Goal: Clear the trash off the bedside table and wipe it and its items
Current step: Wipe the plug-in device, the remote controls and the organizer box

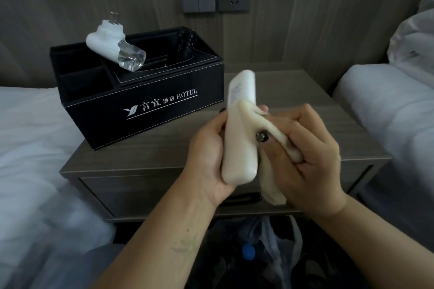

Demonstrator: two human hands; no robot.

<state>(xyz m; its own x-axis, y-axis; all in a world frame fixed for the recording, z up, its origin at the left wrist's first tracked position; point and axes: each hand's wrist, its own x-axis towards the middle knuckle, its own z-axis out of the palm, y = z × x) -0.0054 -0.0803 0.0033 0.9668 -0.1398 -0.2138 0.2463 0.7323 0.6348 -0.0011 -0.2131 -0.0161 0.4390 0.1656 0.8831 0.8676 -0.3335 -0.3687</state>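
The bedside table (270, 87) is a grey wood-grain unit with one drawer in its front, set between two beds with white bedding, one bed (30, 138) on the left and one bed (394, 101) on the right. A black organiser box (150, 110) stands directly on the left rear part of the tabletop; its front carries white lettering ending in "HOTEL". The box is split into open compartments. A white plug-in device with a clear bottle (115, 47) lies tilted across the box's top. Dark remote controls (186, 42) stand in the box's rear compartment.
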